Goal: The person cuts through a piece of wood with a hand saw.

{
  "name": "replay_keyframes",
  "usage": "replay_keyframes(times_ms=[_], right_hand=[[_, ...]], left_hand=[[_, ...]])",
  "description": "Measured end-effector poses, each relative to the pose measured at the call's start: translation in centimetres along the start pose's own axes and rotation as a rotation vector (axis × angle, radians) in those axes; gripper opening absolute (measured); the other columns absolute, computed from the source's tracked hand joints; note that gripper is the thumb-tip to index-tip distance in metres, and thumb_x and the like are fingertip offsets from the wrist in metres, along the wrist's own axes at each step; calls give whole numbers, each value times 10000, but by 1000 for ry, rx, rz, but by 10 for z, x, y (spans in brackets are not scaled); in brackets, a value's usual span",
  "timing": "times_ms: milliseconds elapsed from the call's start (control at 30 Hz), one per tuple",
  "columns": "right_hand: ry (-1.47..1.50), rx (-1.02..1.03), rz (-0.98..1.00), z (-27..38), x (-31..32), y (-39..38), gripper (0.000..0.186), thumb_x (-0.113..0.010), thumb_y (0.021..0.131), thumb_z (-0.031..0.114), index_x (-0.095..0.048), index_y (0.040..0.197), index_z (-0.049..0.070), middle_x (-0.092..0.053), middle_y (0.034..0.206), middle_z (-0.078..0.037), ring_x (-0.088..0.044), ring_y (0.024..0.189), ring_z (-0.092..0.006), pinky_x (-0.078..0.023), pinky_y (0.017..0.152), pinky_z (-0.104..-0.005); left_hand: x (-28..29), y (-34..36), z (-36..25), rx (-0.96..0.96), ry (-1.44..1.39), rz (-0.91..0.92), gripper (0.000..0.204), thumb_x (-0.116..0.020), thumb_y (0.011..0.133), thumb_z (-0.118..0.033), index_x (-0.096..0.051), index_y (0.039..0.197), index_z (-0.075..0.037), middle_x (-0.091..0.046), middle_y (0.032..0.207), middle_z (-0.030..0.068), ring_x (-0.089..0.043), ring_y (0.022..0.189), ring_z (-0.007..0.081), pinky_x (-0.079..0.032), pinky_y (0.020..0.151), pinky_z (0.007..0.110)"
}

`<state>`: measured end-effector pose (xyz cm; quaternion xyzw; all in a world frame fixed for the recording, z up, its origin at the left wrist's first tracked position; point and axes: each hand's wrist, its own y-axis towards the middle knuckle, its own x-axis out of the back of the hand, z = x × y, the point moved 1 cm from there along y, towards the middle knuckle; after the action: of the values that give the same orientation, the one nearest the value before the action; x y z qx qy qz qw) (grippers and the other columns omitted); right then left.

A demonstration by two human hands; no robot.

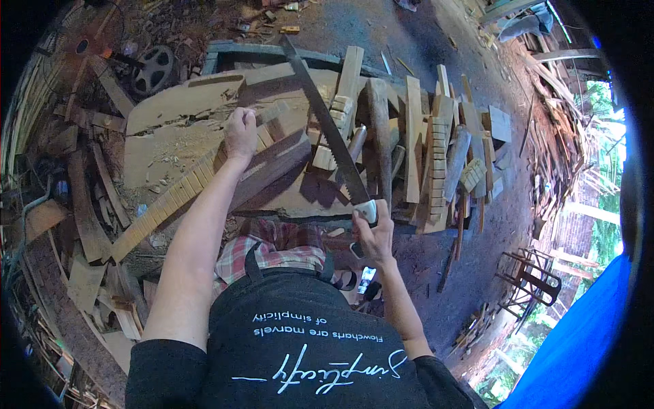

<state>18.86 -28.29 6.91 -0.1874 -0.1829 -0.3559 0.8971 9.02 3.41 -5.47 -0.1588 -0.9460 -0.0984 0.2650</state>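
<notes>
My left hand [240, 135] is closed over a long, pale wooden strip [178, 193] with evenly spaced cuts along it. The strip lies slantwise on a thick, cracked wooden slab [151, 121], its near end sticking out past the slab. Just right of the strip rests a darker, rough length of timber [276, 167]. Wrapped round the white handle of a hand saw [320, 109] is my right hand [374, 235]. The long dark blade points away and to the left, above the slab and some wood pieces. Whether its teeth touch anything, I cannot tell.
Several wooden pieces lie side by side on the right, including another notched strip [437, 167] and a round wooden post [379, 129]. A wheel [152, 70] stands at the far left. Scrap boards [85, 198] crowd the left, and a metal-framed stool [535, 279] stands right.
</notes>
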Motion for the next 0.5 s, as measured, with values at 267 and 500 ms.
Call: replay_keyframes(times_ms=[267,500], right_hand=[[-69,128,-122,-21,-18,-7,297,-671,867,233,-492,1017,50,-567,688,-55,-564,614,-148,-447,553,-301],[-87,122,8,-41,-40,-11,256,-674,826,114,-529,1032,70,-602,804,-185,-616,707,-364,-489,617,-372]], left_hand=[[23,-43,-19,-308,311,154,382,-629,809,-297,-564,1119,-82,-574,1059,132,-520,1026,301,-407,873,441],[17,-46,-61,-107,851,387,672,-715,749,-386,-476,1281,-51,-483,1231,159,-450,1152,364,-356,940,524]])
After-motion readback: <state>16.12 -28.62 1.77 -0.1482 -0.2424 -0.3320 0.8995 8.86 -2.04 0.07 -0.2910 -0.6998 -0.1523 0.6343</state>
